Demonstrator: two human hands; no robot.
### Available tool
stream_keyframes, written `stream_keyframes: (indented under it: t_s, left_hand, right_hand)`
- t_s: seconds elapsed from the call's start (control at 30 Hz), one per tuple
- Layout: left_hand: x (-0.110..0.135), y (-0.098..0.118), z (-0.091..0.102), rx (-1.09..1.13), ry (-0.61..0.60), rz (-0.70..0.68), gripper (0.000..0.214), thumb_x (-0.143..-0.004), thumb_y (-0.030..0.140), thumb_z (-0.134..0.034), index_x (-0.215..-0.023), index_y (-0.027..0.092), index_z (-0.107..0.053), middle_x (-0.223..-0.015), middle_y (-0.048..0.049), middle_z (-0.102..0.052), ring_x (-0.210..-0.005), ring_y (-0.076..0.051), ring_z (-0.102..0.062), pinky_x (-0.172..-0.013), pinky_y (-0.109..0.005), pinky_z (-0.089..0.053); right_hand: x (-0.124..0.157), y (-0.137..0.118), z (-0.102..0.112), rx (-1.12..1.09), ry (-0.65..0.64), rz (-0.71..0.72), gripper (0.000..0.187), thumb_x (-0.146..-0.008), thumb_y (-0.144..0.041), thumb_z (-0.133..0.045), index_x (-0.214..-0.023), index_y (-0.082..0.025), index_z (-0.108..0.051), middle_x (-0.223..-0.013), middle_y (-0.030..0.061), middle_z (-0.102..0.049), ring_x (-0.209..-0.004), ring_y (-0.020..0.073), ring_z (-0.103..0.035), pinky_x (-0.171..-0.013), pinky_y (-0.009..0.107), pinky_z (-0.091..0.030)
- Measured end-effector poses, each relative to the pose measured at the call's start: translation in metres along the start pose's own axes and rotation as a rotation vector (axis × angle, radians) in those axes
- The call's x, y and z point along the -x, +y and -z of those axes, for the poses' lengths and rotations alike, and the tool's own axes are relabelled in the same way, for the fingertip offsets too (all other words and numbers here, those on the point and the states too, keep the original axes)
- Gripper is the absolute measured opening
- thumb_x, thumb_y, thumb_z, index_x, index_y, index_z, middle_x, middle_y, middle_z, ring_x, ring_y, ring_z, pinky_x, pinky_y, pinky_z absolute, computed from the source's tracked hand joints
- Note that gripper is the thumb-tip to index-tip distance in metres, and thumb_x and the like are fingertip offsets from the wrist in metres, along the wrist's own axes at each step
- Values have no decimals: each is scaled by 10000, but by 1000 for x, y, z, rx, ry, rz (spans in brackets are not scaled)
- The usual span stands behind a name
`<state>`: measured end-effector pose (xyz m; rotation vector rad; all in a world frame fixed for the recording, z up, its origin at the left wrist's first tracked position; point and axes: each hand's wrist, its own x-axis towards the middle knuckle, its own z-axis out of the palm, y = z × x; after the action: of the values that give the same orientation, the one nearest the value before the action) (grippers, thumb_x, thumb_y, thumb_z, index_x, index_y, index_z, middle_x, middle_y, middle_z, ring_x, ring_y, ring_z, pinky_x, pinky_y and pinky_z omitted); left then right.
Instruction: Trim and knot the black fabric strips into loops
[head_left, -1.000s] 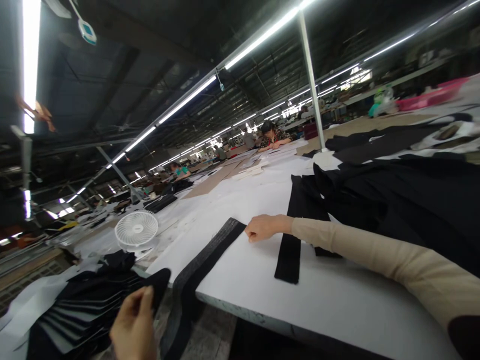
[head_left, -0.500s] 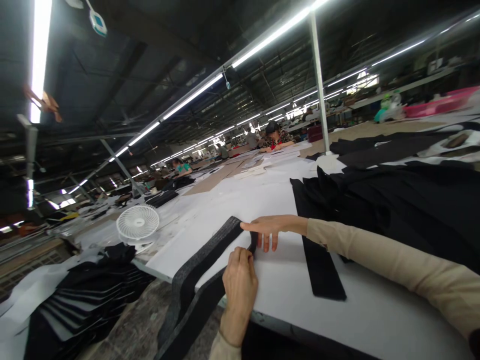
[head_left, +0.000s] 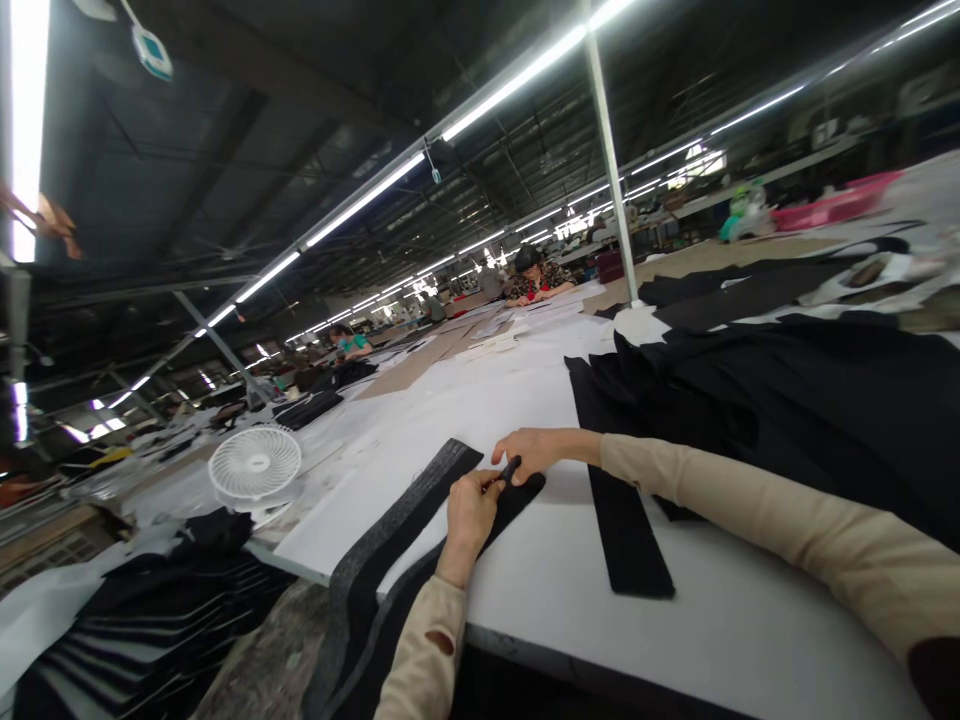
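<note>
Head view: we had our left hand [head_left: 471, 512] and right hand [head_left: 534, 455] close together over the white tabletop [head_left: 547, 590], both in a narrow pinch on a black strip [head_left: 516, 512]. That strip lay under our fingers and ran down past the near table edge. Grey-edged strip [head_left: 405, 510] lay just left, also hanging over the edge. Dark cloth [head_left: 810, 410] was heaped right, white fan [head_left: 255, 463] stood off left.
</note>
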<state>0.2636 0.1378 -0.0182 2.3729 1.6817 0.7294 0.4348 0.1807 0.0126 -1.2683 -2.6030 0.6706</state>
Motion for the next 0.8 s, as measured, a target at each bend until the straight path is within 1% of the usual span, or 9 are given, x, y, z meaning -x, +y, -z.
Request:
stream_keyframes:
  t_s: [0.07,0.17,0.27,0.33,0.47,0.53,0.6,0.8]
  left_hand:
    - [-5,3,-9,-29,6,8,189,-818,192,-569,-895,235,-735,-844,-22,-674,-793,-147,-609,-687,-239,-416]
    - [-6,4,-17,-81,18,10,222,-828,166,-543,-907,233,-739,-923,-51,-646,-882,-174,-597,-717,-256,-407]
    - [-5,4,-18,-110,9,-13,254,-847,171,-510,-948,249,-730,-920,-51,-623,-892,-179,-584,-715,-263,-407]
    - [-4,3,-17,-122,5,-28,267,-853,176,-500,-972,262,-723,-909,-47,-611,-891,-178,-577,-710,-263,-407]
    - [-3,2,-17,-140,6,-46,277,-854,175,-499,-1003,273,-711,-891,-43,-596,-878,-169,-570,-702,-258,-408]
    - [-3,2,-17,-146,9,-51,276,-857,175,-497,-1006,267,-710,-888,-46,-593,-875,-169,-568,-707,-262,-410]
    - [-3,2,-18,-151,12,-53,274,-861,175,-493,-1011,253,-709,-897,-54,-594,-884,-174,-566,-724,-269,-413]
    - [-3,1,-19,-162,12,-60,275,-862,175,-491,-1023,229,-706,-900,-59,-591,-893,-182,-571,-744,-275,-417]
  right_hand:
    - [0,12,3,86,36,-11,493,-704,-187,-667,-1186,-114,-597,-970,73,-672,-826,166,-624,-686,215,-456]
    - [1,31,10,144,110,-36,324,-753,-134,-584,-1064,-101,-671,-896,88,-690,-830,180,-628,-732,235,-443]
    - [3,41,14,161,122,21,294,-804,-140,-516,-1044,-113,-684,-811,65,-695,-777,152,-631,-733,221,-438]
    - [3,42,12,173,108,87,303,-815,-153,-507,-1063,-138,-680,-785,38,-695,-744,132,-627,-734,207,-434]
    - [0,38,4,255,149,178,270,-786,-139,-523,-984,-163,-705,-901,50,-694,-835,153,-607,-778,232,-408]
    - [-1,37,2,299,175,197,252,-774,-127,-520,-936,-166,-709,-923,56,-689,-853,160,-599,-770,238,-399]
    - [-1,36,1,335,188,207,239,-769,-122,-515,-906,-168,-706,-901,51,-687,-832,156,-595,-745,235,-396]
    - [2,34,-3,435,221,233,216,-785,-121,-492,-883,-165,-680,-895,58,-664,-802,161,-581,-683,251,-377]
